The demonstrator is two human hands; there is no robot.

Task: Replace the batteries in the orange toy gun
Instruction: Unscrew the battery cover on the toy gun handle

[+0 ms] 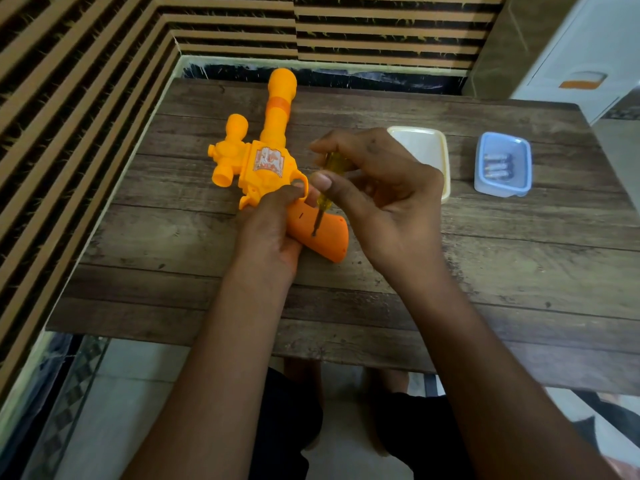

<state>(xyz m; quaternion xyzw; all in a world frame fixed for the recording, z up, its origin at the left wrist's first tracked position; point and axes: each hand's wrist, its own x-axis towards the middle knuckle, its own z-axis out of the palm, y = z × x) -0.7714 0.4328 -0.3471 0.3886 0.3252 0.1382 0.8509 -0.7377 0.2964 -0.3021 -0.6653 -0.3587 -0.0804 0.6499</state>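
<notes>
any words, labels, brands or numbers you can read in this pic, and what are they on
No text here is readable.
Sticker on the gun: a red and white picture, any print too blurred to read.
Batteries in the blue tub: labels too small to read.
Screwdriver: no print shows on its yellow handle.

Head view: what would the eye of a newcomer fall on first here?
The orange toy gun lies on the wooden table, the left hand gripping it near the trigger. The right hand pinches a yellow screwdriver, its tip on the gun's grip. At the right, a clear blue box holds batteries.
</notes>
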